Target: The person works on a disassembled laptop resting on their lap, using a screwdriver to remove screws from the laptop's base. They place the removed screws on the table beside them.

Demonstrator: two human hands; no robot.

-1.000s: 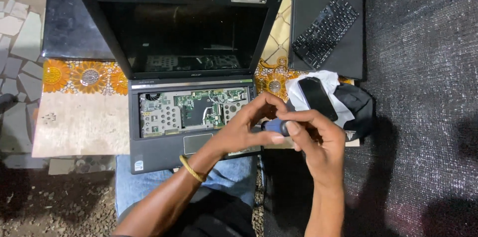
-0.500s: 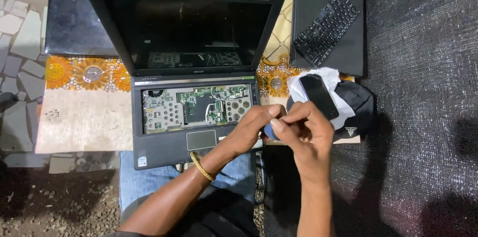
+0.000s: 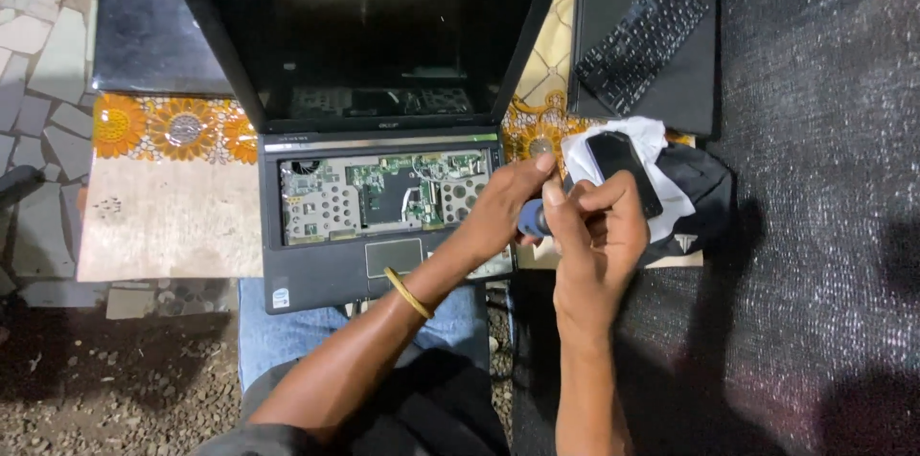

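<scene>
An open black laptop [image 3: 316,274] lies on my lap with its keyboard taken out, so the green circuit board [image 3: 383,193] shows. My left hand [image 3: 500,209], with a gold bangle on the wrist, reaches over the laptop's right front corner. Its fingers close on a small blue-handled tool [image 3: 531,218]. My right hand [image 3: 602,238] is curled around the same tool from the right. The tool's tip is hidden between my hands.
A loose black keyboard [image 3: 640,39] lies on a black panel [image 3: 690,82] at the top right. A black phone [image 3: 625,169] rests on white cloth [image 3: 581,151] over a black bag [image 3: 704,195]. A floral cloth [image 3: 158,125] and pale board [image 3: 163,221] lie left; a dark mat [image 3: 824,226] lies right.
Both hands have shifted a little right and up, from the laptop's front right corner toward its right edge, still closed together on the blue-handled tool.
</scene>
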